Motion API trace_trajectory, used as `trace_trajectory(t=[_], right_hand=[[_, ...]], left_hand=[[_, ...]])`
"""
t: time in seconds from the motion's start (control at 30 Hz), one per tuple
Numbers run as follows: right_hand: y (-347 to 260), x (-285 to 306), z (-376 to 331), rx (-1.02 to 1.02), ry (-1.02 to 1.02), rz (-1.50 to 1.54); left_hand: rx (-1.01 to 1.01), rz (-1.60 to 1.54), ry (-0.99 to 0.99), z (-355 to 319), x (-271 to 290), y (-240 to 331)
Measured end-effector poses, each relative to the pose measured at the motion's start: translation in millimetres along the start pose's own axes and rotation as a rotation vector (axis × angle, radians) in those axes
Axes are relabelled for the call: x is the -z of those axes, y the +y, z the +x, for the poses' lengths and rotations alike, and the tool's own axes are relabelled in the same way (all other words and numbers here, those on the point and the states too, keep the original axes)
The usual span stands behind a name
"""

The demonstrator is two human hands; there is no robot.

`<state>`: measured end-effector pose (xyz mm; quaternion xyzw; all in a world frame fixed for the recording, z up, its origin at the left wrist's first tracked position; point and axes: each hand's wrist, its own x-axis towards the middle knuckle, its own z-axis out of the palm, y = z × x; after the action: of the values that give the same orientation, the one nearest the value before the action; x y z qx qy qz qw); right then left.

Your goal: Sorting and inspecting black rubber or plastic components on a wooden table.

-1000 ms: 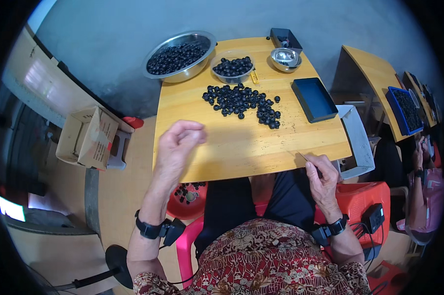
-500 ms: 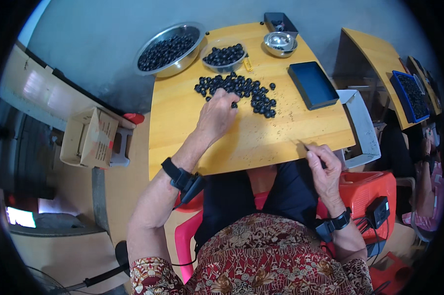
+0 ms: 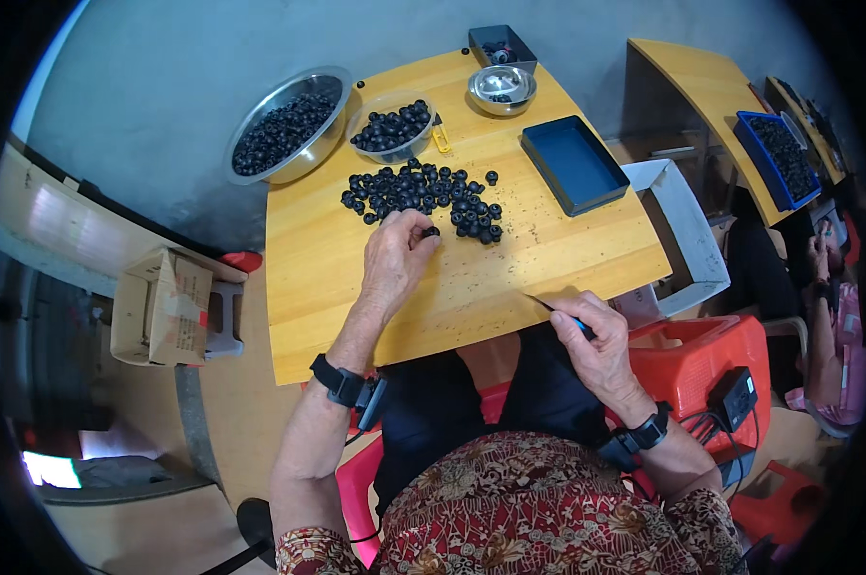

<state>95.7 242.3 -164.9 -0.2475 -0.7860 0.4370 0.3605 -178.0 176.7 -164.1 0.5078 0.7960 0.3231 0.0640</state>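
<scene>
The left hand point(image 3: 395, 257) lies on the wooden table point(image 3: 318, 278), stretched forward to the near edge of a loose pile of dark round beads point(image 3: 423, 192). Its fingers are curled and pinched narrow on one bead point(image 3: 432, 231), which sits at the fingertips just clear of the pile. The right hand point(image 3: 591, 335) rests at the table's near edge, well apart from the pile, closed around a thin tool point(image 3: 553, 309) with a blue handle; the dark tip points left and up across the tabletop. Small dark specks are scattered over the wood between the pile and the near edge. Behind the pile stands a clear bowl point(image 3: 392, 127) of beads, with a yellow clip point(image 3: 441, 141) just beside it. Left of that, a large steel bowl point(image 3: 282, 125) of beads overhangs the far left corner. At the far edge sit a small steel bowl point(image 3: 501, 88) and a dark box point(image 3: 502, 44). An empty blue tray point(image 3: 574, 164) lies toward the right side. A second table point(image 3: 701, 96) to the right carries a blue tray of beads point(image 3: 783, 153). A cardboard box point(image 3: 160, 307) stands on the floor at left.
</scene>
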Motion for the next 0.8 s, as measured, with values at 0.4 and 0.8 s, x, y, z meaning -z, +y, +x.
trace_trajectory(t=[0.4, 0.8], right_hand=[[-12, -24, 27, 0.031, -0.053, 0.003], [-17, -27, 22, 0.062, -0.062, 0.004]], left_hand=[[0.17, -0.57, 0.093, -25, -20, 4], [0.154, -0.811, 0.183, -29, -23, -3]])
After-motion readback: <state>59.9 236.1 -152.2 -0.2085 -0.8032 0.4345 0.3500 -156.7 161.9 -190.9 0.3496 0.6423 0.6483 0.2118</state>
